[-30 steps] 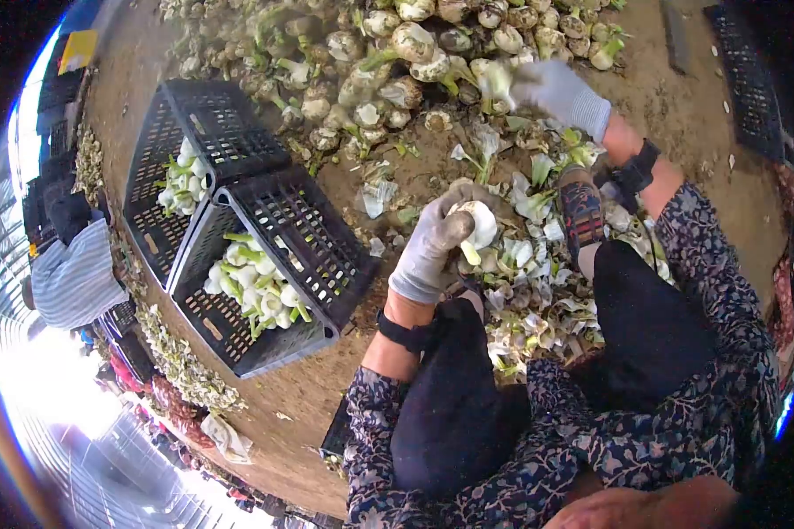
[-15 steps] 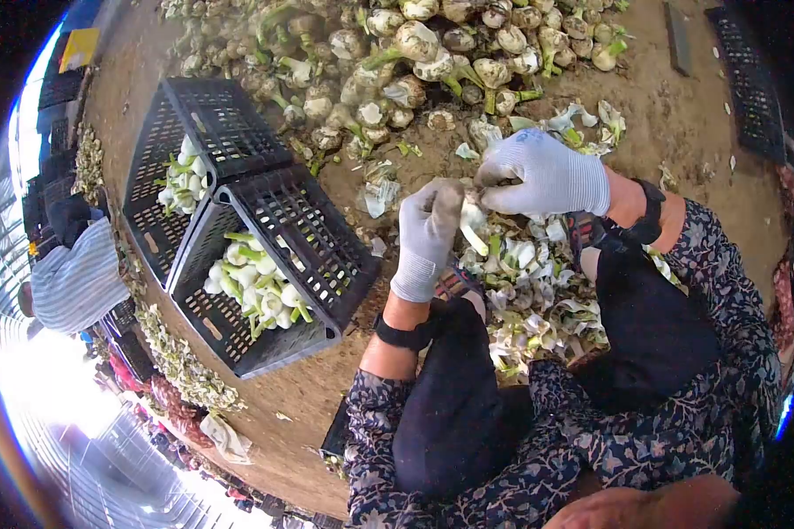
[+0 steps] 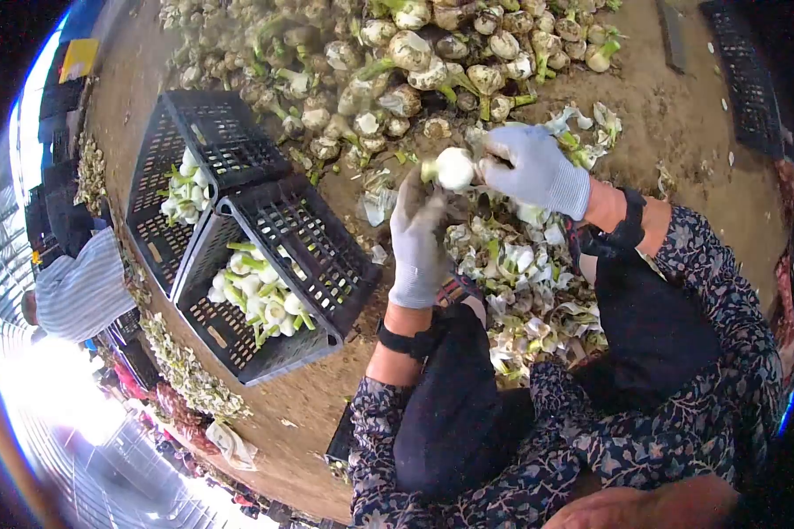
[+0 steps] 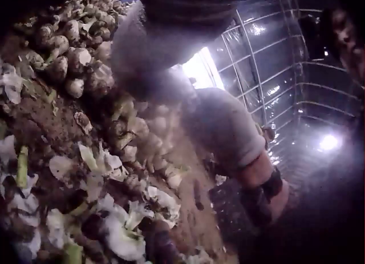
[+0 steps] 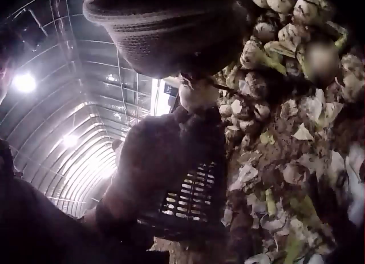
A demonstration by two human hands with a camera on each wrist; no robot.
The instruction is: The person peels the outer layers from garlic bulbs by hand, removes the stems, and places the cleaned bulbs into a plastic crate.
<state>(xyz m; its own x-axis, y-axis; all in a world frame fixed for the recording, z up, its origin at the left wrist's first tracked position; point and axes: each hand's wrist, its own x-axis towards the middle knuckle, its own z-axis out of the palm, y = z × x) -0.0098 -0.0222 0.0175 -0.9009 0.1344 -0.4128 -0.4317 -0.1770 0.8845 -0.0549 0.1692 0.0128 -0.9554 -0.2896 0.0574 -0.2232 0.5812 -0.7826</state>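
Note:
A white bulb (image 3: pixel 455 168) with a short green stem lies between the two gloved hands, above scattered peelings (image 3: pixel 538 291). The left hand (image 3: pixel 417 238) grips its stem side from below. At the opposite end, curled fingers of the right hand (image 3: pixel 538 170) pinch at the bulb. In the right wrist view the bulb (image 5: pixel 197 95) shows between the right glove (image 5: pixel 165 33) and the darker left hand (image 5: pixel 157 147); a thin dark strip beside it cannot be identified. The left wrist view shows both gloves, blurred, with the right hand (image 4: pixel 222 127) lower.
A heap of unpeeled bulbs (image 3: pixel 406 53) spreads ahead. Two black crates (image 3: pixel 291 256) at the left hold white bulbs (image 3: pixel 260 295). The person's shoes and knees flank the peelings. Another person in a striped top (image 3: pixel 84 286) is at the far left.
The bulb has turned from stem down to stem pointing left and has risen slightly. The right hand, over the heap a second ago, has come to the bulb and now stands at its right end.

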